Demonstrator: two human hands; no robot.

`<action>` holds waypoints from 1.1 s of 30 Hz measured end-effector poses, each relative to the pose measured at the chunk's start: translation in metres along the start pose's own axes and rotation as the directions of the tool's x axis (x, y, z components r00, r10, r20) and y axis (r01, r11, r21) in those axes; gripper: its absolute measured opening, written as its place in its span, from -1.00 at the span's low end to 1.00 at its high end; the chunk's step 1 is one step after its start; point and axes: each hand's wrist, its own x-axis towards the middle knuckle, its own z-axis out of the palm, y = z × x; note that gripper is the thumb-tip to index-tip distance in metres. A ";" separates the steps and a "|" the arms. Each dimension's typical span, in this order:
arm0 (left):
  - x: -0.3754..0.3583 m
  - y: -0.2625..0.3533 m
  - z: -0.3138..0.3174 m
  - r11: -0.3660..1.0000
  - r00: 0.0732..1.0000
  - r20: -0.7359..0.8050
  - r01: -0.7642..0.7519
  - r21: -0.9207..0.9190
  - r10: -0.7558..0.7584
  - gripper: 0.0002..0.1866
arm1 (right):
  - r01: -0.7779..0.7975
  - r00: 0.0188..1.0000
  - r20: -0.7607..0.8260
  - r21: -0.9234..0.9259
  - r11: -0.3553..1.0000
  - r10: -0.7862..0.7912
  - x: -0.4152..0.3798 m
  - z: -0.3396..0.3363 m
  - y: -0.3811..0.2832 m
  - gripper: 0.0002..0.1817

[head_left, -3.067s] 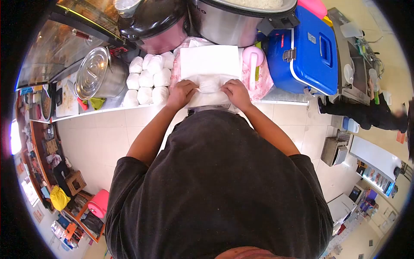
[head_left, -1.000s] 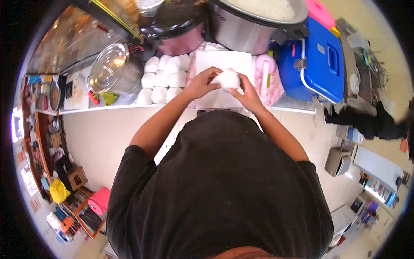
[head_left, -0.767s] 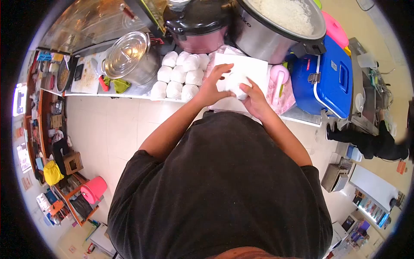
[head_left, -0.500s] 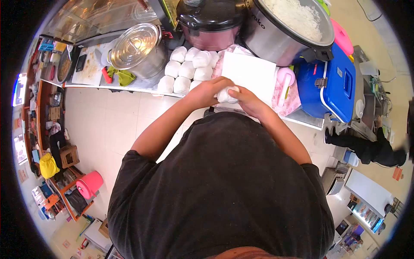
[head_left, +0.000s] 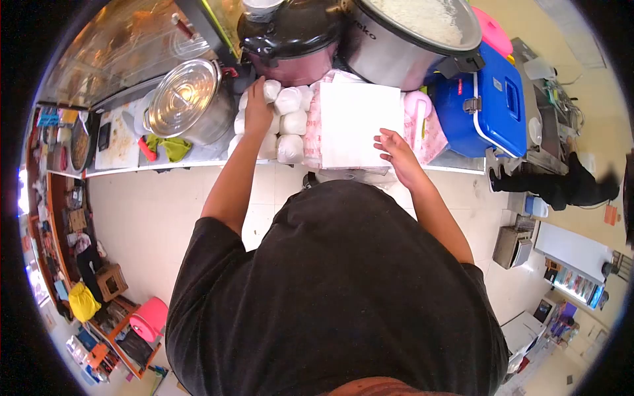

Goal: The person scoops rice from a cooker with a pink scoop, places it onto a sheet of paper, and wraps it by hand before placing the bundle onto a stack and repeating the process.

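Several white paper-wrapped parcels (head_left: 290, 123) sit packed together on the counter, some stacked on others. My left hand (head_left: 259, 113) reaches over them, its fingers around one wrapped parcel (head_left: 271, 90) at the back of the group; the thumb is hard to see. My right hand (head_left: 398, 155) is open, fingers apart, over the right edge of a stack of white paper sheets (head_left: 360, 122). Pink printed cloth or paper (head_left: 313, 142) shows under the sheets. Just right of the sheets lies a pale pink scoop-like tool (head_left: 418, 109).
Behind stand a large rice cooker (head_left: 403, 56) holding white rice and a dark-lidded pink cooker (head_left: 297, 66). A lidded steel pot (head_left: 188, 102) is left, near a green cloth (head_left: 173, 149). A blue cooler box (head_left: 492, 105) stands right. A person in black (head_left: 555, 187) is farther right.
The white parcel that both hands held in front of me has left that spot. My left hand has moved left onto the parcel group; my right hand has opened and moved right.
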 end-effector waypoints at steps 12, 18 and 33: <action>-0.010 -0.003 -0.027 0.993 0.991 0.088 0.095 0.073 -0.101 -0.33 | -0.050 0.729 -0.400 -0.841 0.539 -0.555 0.082 -0.085 0.044 -0.01; -0.011 -0.007 -0.018 0.987 0.997 -0.022 -0.073 0.140 0.077 -0.27 | 0.024 0.690 -0.386 -0.834 0.552 -0.613 0.082 -0.092 0.039 -0.09; -0.098 0.164 0.134 0.968 0.896 0.437 -0.171 0.184 0.075 -0.30 | 0.286 0.832 0.280 -0.956 -0.063 -0.479 0.142 -0.134 -0.355 -0.58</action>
